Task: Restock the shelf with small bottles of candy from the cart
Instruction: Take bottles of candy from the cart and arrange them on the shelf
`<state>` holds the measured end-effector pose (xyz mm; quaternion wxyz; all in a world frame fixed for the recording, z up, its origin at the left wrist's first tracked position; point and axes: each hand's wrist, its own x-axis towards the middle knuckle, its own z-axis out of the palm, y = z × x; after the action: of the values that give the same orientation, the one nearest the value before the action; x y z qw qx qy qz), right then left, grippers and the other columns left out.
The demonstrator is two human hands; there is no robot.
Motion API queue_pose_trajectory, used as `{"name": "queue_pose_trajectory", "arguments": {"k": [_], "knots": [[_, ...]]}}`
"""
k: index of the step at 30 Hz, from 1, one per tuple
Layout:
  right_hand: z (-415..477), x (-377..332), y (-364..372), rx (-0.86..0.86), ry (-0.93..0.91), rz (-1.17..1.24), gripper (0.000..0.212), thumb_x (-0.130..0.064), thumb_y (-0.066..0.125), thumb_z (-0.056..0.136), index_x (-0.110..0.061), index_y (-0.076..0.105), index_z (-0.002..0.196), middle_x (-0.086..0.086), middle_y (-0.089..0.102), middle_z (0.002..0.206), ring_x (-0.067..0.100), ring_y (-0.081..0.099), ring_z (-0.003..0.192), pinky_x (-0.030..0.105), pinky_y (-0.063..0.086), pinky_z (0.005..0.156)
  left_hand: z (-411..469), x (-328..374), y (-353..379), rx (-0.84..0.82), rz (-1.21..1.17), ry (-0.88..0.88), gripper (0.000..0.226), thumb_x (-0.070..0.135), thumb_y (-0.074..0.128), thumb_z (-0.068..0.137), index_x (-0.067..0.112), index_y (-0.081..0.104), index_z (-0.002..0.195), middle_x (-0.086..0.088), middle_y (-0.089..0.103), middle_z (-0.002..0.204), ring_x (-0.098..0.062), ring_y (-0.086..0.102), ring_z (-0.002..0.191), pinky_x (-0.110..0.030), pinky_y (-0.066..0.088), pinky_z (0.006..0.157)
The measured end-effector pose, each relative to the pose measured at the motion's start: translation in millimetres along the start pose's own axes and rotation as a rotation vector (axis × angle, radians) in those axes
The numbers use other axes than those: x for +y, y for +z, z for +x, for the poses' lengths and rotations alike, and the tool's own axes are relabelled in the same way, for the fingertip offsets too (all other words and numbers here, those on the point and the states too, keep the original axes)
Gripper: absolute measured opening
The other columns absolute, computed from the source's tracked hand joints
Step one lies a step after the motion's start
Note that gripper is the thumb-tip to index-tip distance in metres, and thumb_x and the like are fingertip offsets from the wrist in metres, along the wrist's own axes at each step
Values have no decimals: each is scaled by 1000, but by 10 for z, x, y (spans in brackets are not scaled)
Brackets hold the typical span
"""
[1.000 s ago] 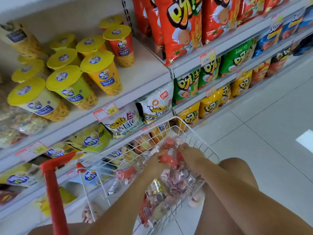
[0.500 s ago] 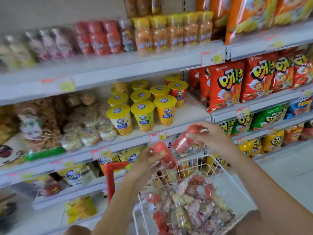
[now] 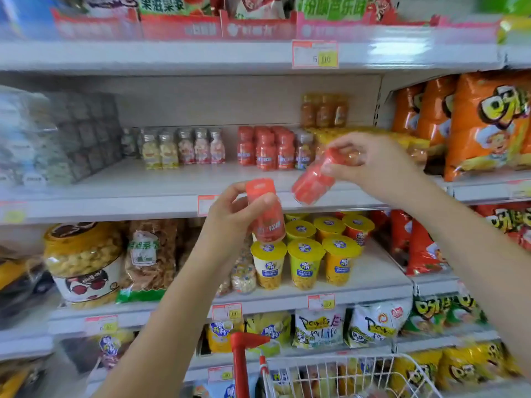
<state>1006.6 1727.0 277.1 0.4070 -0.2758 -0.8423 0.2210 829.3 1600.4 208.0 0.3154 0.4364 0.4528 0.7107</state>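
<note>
The left hand point(image 3: 227, 218) is gripping the left bottle point(image 3: 267, 216) upright. The right hand point(image 3: 376, 165) is pinching the right bottle point(image 3: 313, 180), tipped, by its top. Both are hanging in front of the shelf point(image 3: 129, 191), probably to join the matching red row point(image 3: 267, 150).

Bottles point(image 3: 265, 149) stand on the shelf point(image 3: 143, 182) above the cart point(image 3: 344, 374).

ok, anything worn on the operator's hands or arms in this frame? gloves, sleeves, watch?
Nothing visible. The left hand and right hand are ungloved. The left forearm and right forearm are bare right to the frame edge, with no sleeve in view. Neither wrist shows a watch, band or marker. The fingers are too blurred to rule out a ring.
</note>
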Motion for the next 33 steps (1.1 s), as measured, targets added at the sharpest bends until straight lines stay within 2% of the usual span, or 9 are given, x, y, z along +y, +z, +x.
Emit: {"name": "queue_pose_trajectory", "arguments": {"k": [4, 9, 13, 17, 21, 23, 25, 29, 33], "knots": [[563, -275, 21, -60, -83, -215, 36, -25, 74, 81, -25, 62, 115, -10, 58, 107, 10, 57, 93, 26, 45, 81, 445, 433, -185, -10, 174, 147, 41, 26, 80, 70, 16, 60, 104, 1, 70, 92, -18, 66, 89, -33, 53, 81], [1136, -268, 292, -269, -79, -416, 40, -9, 68, 84, -23, 59, 121, -1, 57, 123, 11, 51, 96, 23, 39, 82, 1042, 507, -398, 121, 213, 48, 35, 23, 75, 77, 11, 59, 105, -1, 67, 93, -16, 66, 84, -24, 53, 70], [1328, -153, 501, -376, -44, -521, 46, 5, 50, 86, -22, 55, 123, 3, 56, 126, 17, 53, 103, 28, 46, 87, 1464, 398, -494, 143, 299, -4, 43, 31, 82, 68, 17, 60, 102, -4, 68, 104, -22, 66, 98, -37, 53, 88], [1376, -16, 568, -443, -10, -488, 54, 11, 39, 82, -27, 60, 114, -3, 56, 124, 17, 54, 110, 27, 48, 88, 1713, 262, -506, 173, 351, -34, 38, 25, 81, 71, 18, 57, 101, -4, 66, 101, -23, 66, 97, -42, 53, 91], [1447, 40, 597, -358, 81, -325, 30, -22, 62, 88, -26, 57, 118, -6, 57, 121, 11, 54, 103, 21, 46, 82, 1809, 116, -502, 218, 411, -95, 60, 26, 80, 72, 11, 53, 123, -3, 65, 107, -21, 63, 100, -39, 50, 92], [1491, 80, 623, -265, 102, -423, 48, -50, 70, 78, -21, 57, 114, -5, 58, 111, 14, 56, 100, 31, 49, 86, 1832, 80, -509, 227, 435, -114, 64, 26, 80, 73, 10, 51, 128, -6, 64, 115, -22, 62, 101, -36, 51, 88], [1506, 74, 651, -237, 100, -513, 55, -57, 73, 71, -19, 59, 107, -4, 60, 103, 15, 56, 92, 33, 49, 80, 1865, 75, -526, 203, 475, -123, 63, 22, 80, 73, 7, 51, 127, -7, 64, 117, -21, 62, 99, -35, 50, 87], [1544, 19, 601, -357, 69, -505, 57, -40, 78, 73, -23, 55, 122, -3, 58, 114, 14, 53, 95, 28, 45, 79, 1851, 170, -582, 11, 687, -217, 41, 14, 80, 72, 13, 56, 106, -1, 63, 100, -18, 58, 92, -32, 47, 86], [1559, -18, 493, -499, 105, -480, 53, -15, 71, 83, -31, 52, 129, -4, 57, 117, 19, 64, 94, 34, 55, 85, 1879, 135, -714, -40, 785, -287, 43, 8, 81, 70, 11, 55, 103, -3, 62, 96, -20, 61, 91, -33, 51, 89]]}}
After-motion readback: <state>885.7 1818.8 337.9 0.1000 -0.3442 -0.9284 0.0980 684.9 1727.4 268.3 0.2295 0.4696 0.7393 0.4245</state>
